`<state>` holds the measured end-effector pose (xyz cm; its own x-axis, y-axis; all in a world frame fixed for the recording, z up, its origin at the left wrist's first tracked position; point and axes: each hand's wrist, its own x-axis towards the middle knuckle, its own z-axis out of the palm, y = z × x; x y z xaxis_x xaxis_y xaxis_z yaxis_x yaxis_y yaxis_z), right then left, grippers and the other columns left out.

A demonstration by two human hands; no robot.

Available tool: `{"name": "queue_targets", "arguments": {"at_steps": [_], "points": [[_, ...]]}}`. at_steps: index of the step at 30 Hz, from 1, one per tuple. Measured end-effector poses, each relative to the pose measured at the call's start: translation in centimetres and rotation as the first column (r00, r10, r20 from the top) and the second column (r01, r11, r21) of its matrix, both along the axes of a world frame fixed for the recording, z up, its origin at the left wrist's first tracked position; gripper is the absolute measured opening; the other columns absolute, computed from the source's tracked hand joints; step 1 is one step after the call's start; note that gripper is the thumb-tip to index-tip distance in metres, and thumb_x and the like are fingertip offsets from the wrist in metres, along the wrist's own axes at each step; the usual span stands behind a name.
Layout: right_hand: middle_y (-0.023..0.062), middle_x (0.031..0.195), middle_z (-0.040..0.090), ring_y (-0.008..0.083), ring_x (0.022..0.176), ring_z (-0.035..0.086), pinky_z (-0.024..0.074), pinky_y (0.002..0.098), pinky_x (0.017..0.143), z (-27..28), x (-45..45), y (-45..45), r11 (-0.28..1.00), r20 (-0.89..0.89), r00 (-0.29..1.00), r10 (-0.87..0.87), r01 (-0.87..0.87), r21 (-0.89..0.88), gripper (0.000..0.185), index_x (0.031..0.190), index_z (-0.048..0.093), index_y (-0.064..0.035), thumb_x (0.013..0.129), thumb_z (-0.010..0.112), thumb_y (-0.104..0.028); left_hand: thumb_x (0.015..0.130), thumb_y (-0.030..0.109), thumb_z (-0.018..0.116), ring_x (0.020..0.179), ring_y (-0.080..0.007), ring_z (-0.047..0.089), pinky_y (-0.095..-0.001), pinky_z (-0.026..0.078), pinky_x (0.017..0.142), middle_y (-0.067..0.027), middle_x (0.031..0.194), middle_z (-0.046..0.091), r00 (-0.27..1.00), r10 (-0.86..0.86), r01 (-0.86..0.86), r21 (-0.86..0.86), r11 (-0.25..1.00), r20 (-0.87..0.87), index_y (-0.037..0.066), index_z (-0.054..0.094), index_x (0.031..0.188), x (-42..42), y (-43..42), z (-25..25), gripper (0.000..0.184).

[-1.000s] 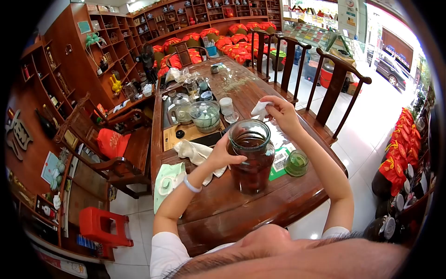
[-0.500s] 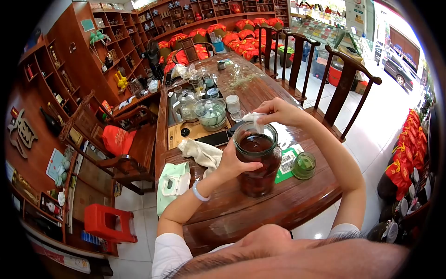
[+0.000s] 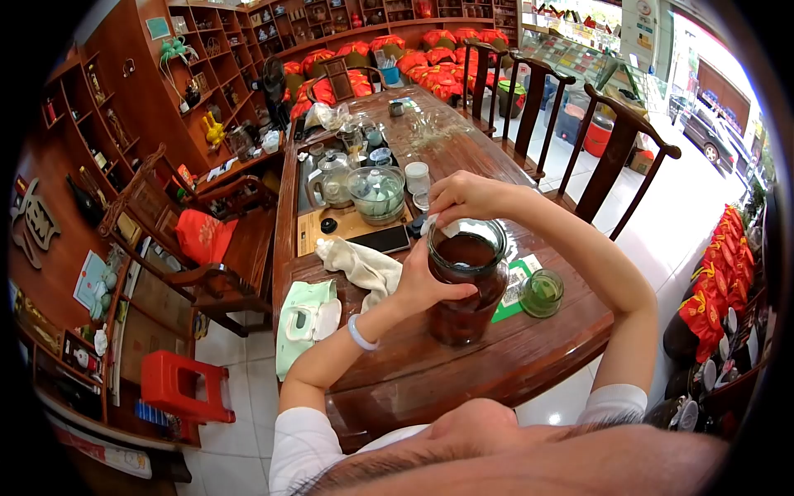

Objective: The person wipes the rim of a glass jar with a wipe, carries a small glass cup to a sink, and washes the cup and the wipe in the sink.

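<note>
A wide-mouthed glass jar (image 3: 470,306) of dark reddish-brown liquid stands open on the wooden table. My left hand (image 3: 426,285) is wrapped round its left side, thumb across the front. Above the jar's far left rim, my right hand (image 3: 463,198) pinches a white wipe (image 3: 428,225) against the glass; much of the wipe is hidden by the fingers. Right of the jar sits a green glass lid (image 3: 542,293), partly over a green card with a QR code (image 3: 514,285). A cream cloth (image 3: 364,269) lies to the left, beside a pale green wipes pack (image 3: 308,322).
Behind the jar are a black phone (image 3: 380,240), a glass bowl (image 3: 376,197) with cups in water, a glass teapot (image 3: 333,178) and a white-lidded container (image 3: 418,178). Wooden chairs (image 3: 608,157) line the table's right side. A red stool (image 3: 186,387) stands on the floor at left.
My right hand has moved left along the rim with the wipe, from the far side to the far left. My left hand keeps its hold on the jar.
</note>
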<state>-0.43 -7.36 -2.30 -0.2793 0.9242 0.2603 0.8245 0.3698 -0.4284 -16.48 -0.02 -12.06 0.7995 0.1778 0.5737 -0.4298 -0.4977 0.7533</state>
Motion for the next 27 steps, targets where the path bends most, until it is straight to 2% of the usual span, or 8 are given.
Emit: {"name": "queue_targets", "arguments": {"at_steps": [6,9,11,17,19,22,26,27], "points": [[0.0116,0.08,0.056,0.0243,0.074,0.055,0.0423,0.033,0.065,0.6,-0.7,0.9,0.994,0.073,0.993,0.092,-0.088,-0.059,0.021,0.088,0.062,0.0,0.071,0.062,-0.012,0.049,0.028,0.08,0.098,-0.0248,0.05,-0.0336,0.04,0.085,-0.0152,0.106,0.049,0.998,-0.041,0.036,-0.112,0.993,-0.042,-0.004,0.039,0.114,0.3,0.2,-0.9,0.083],[0.0114,0.083,0.057,0.0247,0.075,0.055,0.0425,0.033,0.065,1.4,-1.9,0.7,0.986,0.083,0.996,0.032,-0.018,-0.163,0.019,0.089,0.063,-0.0025,0.072,0.062,-0.012,0.049,0.029,0.079,0.1,-0.0253,0.048,-0.0334,0.04,0.086,-0.0153,0.108,0.047,0.999,-0.041,0.038,-0.099,0.994,-0.036,-0.003,0.039,0.114,0.2,0.4,-1.0,0.083],[0.0119,0.087,0.057,0.0249,0.075,0.055,0.0426,0.033,0.065,1.3,-3.3,0.8,0.968,0.011,0.98,0.199,-0.195,-0.159,0.018,0.089,0.064,-0.004,0.073,0.061,-0.011,0.052,0.022,0.08,0.1,-0.0201,0.047,-0.0309,0.038,0.087,-0.0096,0.106,0.048,0.993,0.091,-0.097,0.083,0.992,0.072,-0.003,0.036,0.116,-0.3,0.1,-0.2,0.081],[0.0118,0.09,0.057,0.0238,0.079,0.055,0.0428,0.0327,0.066,1.3,-5.2,-1.3,0.976,0.051,0.982,0.179,-0.171,-0.136,0.015,0.087,0.064,-0.0028,0.075,0.06,-0.012,0.051,0.027,0.08,0.102,-0.0223,0.046,-0.0319,0.039,0.086,-0.011,0.109,0.046,0.995,-0.043,0.043,0.0,0.999,-0.09,0.001,0.04,0.116,-0.5,0.2,-0.3,0.081],[0.0095,0.088,0.057,0.0203,0.078,0.055,0.0431,0.0305,0.067,1.5,-4.8,-2.3,0.997,-0.174,0.982,0.077,-0.071,0.042,0.014,0.086,0.064,-0.0023,0.077,0.059,-0.012,0.05,0.028,0.079,0.101,-0.0237,0.049,-0.0324,0.039,0.087,-0.0133,0.108,0.048,0.987,0.154,-0.16,0.172,0.972,0.05,-0.001,0.04,0.115,-0.5,0.2,-0.3,0.082],[0.0053,0.08,0.058,0.0102,0.071,0.053,0.0433,0.0229,0.063,2.4,-2.5,-3.6,0.947,-0.52,0.811,-0.268,0.32,0.011,0.02,0.094,0.063,-0.0014,0.077,0.06,-0.011,0.049,0.028,0.079,0.099,-0.0233,0.05,-0.0328,0.04,0.086,-0.0129,0.107,0.051,0.998,0.05,-0.049,-0.014,0.999,0.032,-0.001,0.041,0.114,-0.4,-0.3,0.3,0.081],[0.0053,0.071,0.06,0.0087,0.06,0.054,0.0438,0.0221,0.056,-0.9,-0.4,-2.9,0.904,-0.592,0.739,-0.322,0.425,0.04,0.024,0.094,0.062,0.0013,0.073,0.063,-0.009,0.049,0.027,0.08,0.099,-0.0227,0.051,-0.0333,0.04,0.086,-0.0129,0.107,0.052,0.999,-0.021,0.025,-0.104,0.994,0.042,-0.001,0.042,0.114,0.0,-0.1,-0.4,0.081],[0.0066,0.083,0.06,0.0123,0.072,0.055,0.0436,0.0235,0.063,-0.6,-0.9,-3.3,0.856,-0.44,0.76,-0.478,0.516,-0.04,0.024,0.094,0.062,0.0014,0.071,0.064,-0.007,0.048,0.026,0.08,0.099,-0.0227,0.051,-0.0332,0.04,0.086,-0.0129,0.107,0.051,0.998,-0.022,0.027,-0.102,0.994,0.051,-0.001,0.042,0.114,0.1,0.0,-0.4,0.081]]}}
